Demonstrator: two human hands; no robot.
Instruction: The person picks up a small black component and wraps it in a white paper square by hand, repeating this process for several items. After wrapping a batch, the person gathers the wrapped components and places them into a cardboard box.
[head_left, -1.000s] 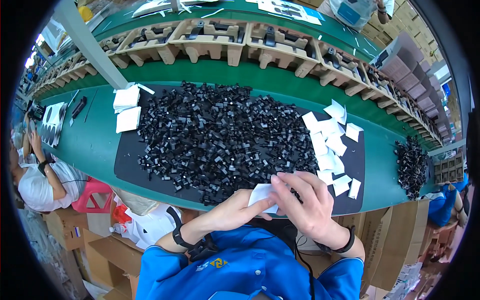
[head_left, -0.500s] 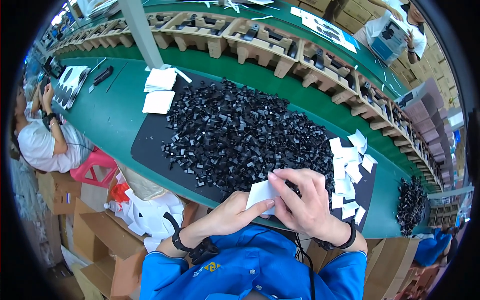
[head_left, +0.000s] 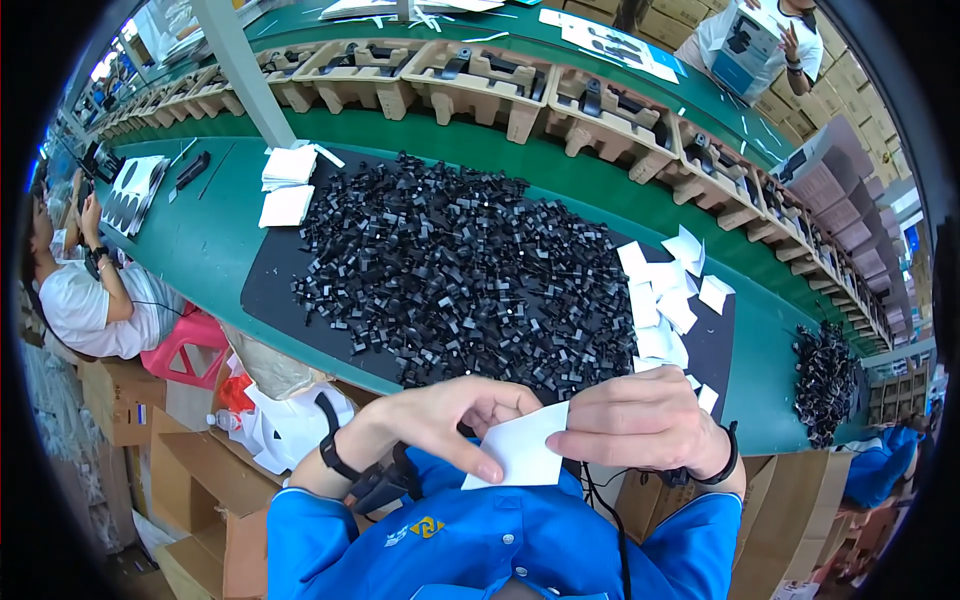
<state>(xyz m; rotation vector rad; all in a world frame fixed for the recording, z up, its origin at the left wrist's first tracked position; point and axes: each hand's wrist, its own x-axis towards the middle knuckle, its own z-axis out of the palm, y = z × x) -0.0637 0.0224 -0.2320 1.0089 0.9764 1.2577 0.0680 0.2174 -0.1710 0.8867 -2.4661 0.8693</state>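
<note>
A small white paper piece [head_left: 522, 455] is held up in front of my chest, its face tilted toward me. My left hand [head_left: 440, 425] grips its left side, thumb across the front and fingers curled behind. At the upper right edge my right hand [head_left: 640, 420] pinches it between thumb and fingers. Just beyond both hands lies a broad heap of small black plastic parts [head_left: 460, 270] on a dark mat [head_left: 265, 283]. Loose white paper pieces [head_left: 655, 300] are scattered beside the heap on the right. A neat stack of white pieces [head_left: 287, 185] sits at its far left.
Moulded brown trays [head_left: 485, 90] with black items line the green table [head_left: 200, 245]. Another black bundle [head_left: 825, 385] lies far right. Open cardboard boxes [head_left: 205, 465] stand below left. One person [head_left: 95, 300] sits at left; another holds a box [head_left: 745, 52] at the back right.
My hands have drawn the paper closer to me, and more of its face now shows. The right hand has moved from the top corner to the right edge. The view has shifted slightly.
</note>
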